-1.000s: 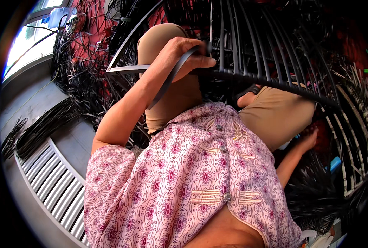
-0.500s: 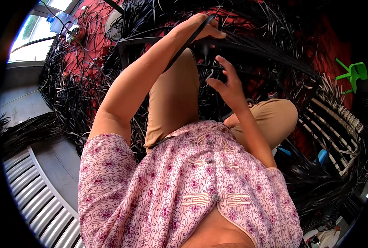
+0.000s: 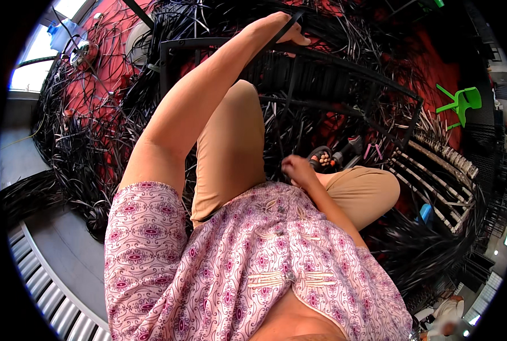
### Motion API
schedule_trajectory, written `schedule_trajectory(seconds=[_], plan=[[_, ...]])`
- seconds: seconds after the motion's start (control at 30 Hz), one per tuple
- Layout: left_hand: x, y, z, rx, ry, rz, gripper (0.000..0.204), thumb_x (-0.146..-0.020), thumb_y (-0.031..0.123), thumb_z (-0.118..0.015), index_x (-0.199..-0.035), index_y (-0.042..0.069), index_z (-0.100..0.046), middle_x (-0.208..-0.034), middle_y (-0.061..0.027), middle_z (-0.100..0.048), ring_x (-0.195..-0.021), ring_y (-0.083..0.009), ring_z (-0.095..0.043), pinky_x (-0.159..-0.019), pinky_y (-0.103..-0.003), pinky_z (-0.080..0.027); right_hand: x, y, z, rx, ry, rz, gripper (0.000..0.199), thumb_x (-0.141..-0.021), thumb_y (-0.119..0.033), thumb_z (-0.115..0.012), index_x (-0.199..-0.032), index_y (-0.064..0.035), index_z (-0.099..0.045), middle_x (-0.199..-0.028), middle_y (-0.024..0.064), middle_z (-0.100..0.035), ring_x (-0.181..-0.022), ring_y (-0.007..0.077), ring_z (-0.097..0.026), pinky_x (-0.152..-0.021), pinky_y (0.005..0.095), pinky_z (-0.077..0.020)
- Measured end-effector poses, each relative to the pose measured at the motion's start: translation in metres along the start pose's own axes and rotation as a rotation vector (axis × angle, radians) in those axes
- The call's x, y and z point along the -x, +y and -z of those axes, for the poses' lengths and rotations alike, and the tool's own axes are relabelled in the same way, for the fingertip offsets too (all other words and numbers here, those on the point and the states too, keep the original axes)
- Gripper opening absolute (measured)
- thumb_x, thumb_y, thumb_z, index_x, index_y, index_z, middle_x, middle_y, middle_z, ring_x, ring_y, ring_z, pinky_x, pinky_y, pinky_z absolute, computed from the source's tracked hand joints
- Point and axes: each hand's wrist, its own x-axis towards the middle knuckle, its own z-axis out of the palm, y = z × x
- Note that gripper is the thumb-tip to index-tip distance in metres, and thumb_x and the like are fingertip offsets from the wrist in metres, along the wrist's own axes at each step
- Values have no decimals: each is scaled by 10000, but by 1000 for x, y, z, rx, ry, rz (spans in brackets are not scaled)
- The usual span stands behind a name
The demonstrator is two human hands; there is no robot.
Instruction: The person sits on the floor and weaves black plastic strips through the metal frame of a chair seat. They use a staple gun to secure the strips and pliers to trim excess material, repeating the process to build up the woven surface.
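On the floor amid heaps of loose black strips (image 3: 88, 131), a person sits with a black metal frame (image 3: 344, 65) standing over the knees. Left hand (image 3: 284, 31) is raised to the frame's top rail, fingers closed around a black strip (image 3: 284, 25) that lies against that rail; the grip looks firm, thumb extended. Right hand (image 3: 296, 167) is low, near the lap, loosely curled; cannot tell whether it holds anything. A sandalled foot (image 3: 321, 159) rests just beyond it.

Progress, judged: the frame's upper band shows close-set wrapped strips, dense along the top. Lower bars and uprights appear bare, open gaps between them. So weaving looks begun at the top, most of the frame left to cover. Finished panels (image 3: 441, 165) lie to the right, a green chair (image 3: 461, 102) further off.
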Motion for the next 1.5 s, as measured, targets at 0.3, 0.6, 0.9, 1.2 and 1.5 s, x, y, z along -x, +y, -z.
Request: schedule_trajectory(seconds=[0.3, 0.6, 0.9, 1.2, 1.5], plan=[[-14, -3, -7, -64, 41, -12, 333, -844, 394, -781, -764, 74, -736, -659, -33, -671, -549, -112, -549, -564, -303, -420, -57, -153, 89, -1177, -66, 340, 549, -969, -371, -640, -1350, 17, -564, -999, 134, -699, -968, 244, -669, -1027, 395, -440], [-56, -27, 2, -86, 31, 1, 404, -816, 451, -787, -784, 55, -712, -620, -25, -505, -600, -170, -441, -604, -392, -351, 51, -19, 18, -6, -138, -69, 396, -1009, -350, -489, -1202, -46, -653, -960, 134, -707, -882, 237, -697, -868, 333, -507], [-69, -25, 9, 118, -61, -35, 395, -855, 436, -782, -795, 48, -739, -694, -53, -673, -618, -141, -558, -622, -340, -413, 60, 78, -21, 401, -449, -353, 280, -960, -255, -545, -1132, -69, -662, -1005, 150, -689, -927, 302, -687, -824, 396, -528], [-56, -7, 8, -63, -7, 29, 314, -831, 357, -818, -742, 71, -722, -617, -1, -546, -561, -134, -441, -571, -340, -338, -9, -96, 102, 254, 632, 396, 74, -890, -104, -658, -961, -88, -657, -966, 107, -650, -906, 331, -645, -786, 440, -510], [-32, 4, 2, -1, -34, 68, 317, -799, 353, -822, -768, 50, -731, -663, 0, -603, -593, -99, -519, -579, -293, -412, -103, -215, 200, 463, 1012, 689, 308, -846, -378, -768, -966, -105, -693, -987, 20, -678, -977, 246, -638, -911, 398, -433]])
